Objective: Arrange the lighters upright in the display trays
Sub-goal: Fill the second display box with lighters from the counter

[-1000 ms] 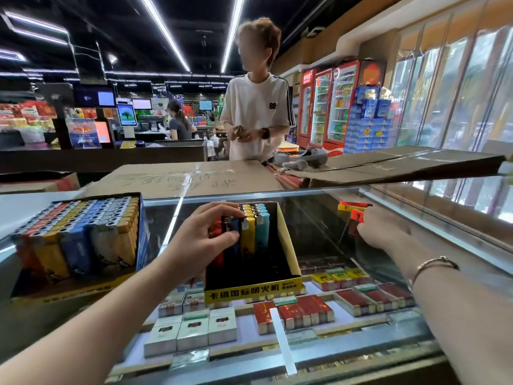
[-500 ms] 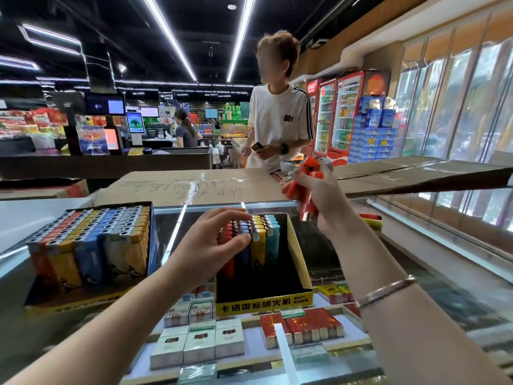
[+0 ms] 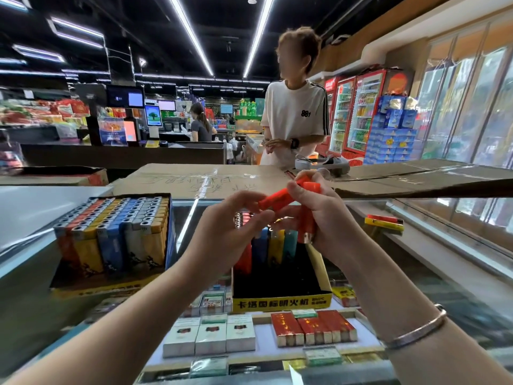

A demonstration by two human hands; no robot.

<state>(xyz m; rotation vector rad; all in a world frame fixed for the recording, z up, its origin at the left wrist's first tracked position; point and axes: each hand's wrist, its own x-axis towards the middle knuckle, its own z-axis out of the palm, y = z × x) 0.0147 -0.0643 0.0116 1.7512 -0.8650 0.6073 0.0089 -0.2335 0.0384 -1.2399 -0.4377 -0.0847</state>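
The right hand is gripping two orange lighters, fingers curled around the smooth plastic bodies; one is standing roughly upright in the palm and the other is lying tilted across it, pointing left. The left hand is pinching the lower end of the tilted lighter between thumb and fingertips. A thin metal bracelet is circling the right wrist.

Both hands are hovering directly above the yellow-fronted display tray, a rectangular cardboard box that is sitting on the glass counter. Only its rear row is holding lighters, standing upright: red, blue, yellow and teal bodies are visible; the exact count cannot be told behind the hands.

To the left, a second display tray is standing full, with upright lighters in orange, yellow, blue and grey and metal-capped tops in dense rows.

To the right, two loose lighters, one red and one yellow, are lying flat on the counter.
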